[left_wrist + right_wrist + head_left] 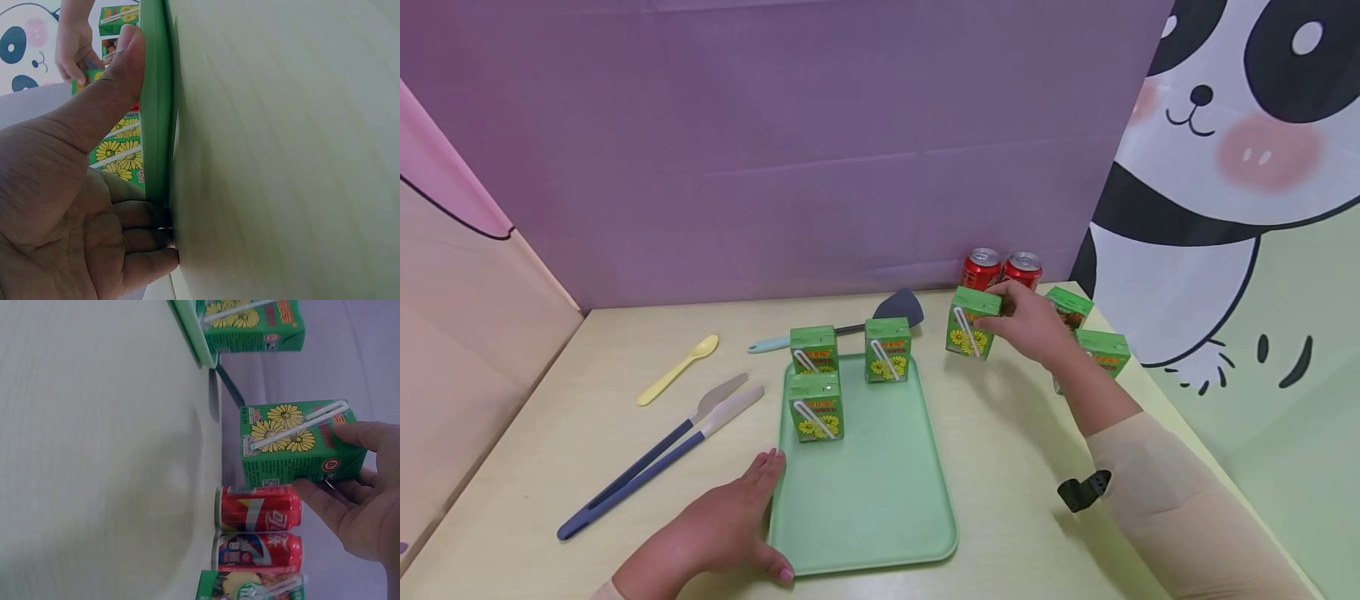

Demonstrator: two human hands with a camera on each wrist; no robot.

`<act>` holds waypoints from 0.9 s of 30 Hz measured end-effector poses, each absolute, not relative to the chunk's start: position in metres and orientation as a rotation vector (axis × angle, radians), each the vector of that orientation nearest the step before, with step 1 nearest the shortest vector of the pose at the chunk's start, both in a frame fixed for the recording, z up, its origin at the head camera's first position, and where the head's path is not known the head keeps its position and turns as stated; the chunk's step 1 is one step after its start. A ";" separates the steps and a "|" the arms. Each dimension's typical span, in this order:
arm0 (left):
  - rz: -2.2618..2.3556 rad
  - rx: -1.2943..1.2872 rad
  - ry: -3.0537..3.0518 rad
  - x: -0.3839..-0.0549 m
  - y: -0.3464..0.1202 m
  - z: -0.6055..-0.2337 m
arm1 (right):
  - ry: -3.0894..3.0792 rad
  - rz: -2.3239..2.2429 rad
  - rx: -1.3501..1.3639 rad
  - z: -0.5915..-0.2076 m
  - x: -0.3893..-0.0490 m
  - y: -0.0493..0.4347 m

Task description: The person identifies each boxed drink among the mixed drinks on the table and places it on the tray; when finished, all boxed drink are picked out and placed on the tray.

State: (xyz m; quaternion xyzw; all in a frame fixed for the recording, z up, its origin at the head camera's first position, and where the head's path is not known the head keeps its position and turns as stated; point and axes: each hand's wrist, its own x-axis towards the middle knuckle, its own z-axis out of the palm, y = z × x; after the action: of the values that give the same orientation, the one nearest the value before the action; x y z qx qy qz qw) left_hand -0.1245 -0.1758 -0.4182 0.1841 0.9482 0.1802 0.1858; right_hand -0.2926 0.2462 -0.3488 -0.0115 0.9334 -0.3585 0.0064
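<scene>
My right hand (1030, 325) grips a green juice box (967, 340) by its upper end, above the table right of the tray. In the right wrist view the held drink carton (294, 440) shows yellow flowers and a white straw, thumb on one side and fingers on the other. The green tray (872, 500) bears three similar boxes: one at the back left (814, 346), one at the back right (887, 350), and one in front on the left (816, 408). My left hand (730, 521) rests against the tray's left edge, fingers extended and thumb at the near corner.
Two red cans (982, 268) stand at the back right. Two more green boxes (1102, 350) are behind my right forearm. A spatula (898, 308) lies behind the tray; a yellow spoon (677, 369) and blue-handled tongs (655, 458) lie at the left.
</scene>
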 end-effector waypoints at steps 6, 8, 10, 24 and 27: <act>0.509 0.516 2.660 -0.125 -0.176 -0.420 | 2.964 -1.062 -0.167 -0.339 -0.273 0.235; 0.508 0.522 2.661 -0.125 -0.176 -0.420 | 2.976 -1.051 -0.208 -0.337 -0.265 0.231; 0.510 0.526 2.662 -0.125 -0.176 -0.420 | 2.968 -1.058 -0.252 -0.335 -0.258 0.227; 0.520 0.510 2.660 -0.124 -0.176 -0.418 | 2.758 -1.208 -0.524 -0.348 -0.220 0.185; 0.517 0.509 2.669 -0.124 -0.176 -0.418 | 2.712 -1.224 -0.542 -0.356 -0.220 0.176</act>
State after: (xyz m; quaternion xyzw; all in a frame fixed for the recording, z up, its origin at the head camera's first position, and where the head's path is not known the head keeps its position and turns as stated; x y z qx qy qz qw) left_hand -0.1242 -0.1756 -0.4180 0.1809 0.9480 0.1836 0.1869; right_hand -0.2196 0.1760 -0.3562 -0.1790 0.8952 -0.4039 0.0586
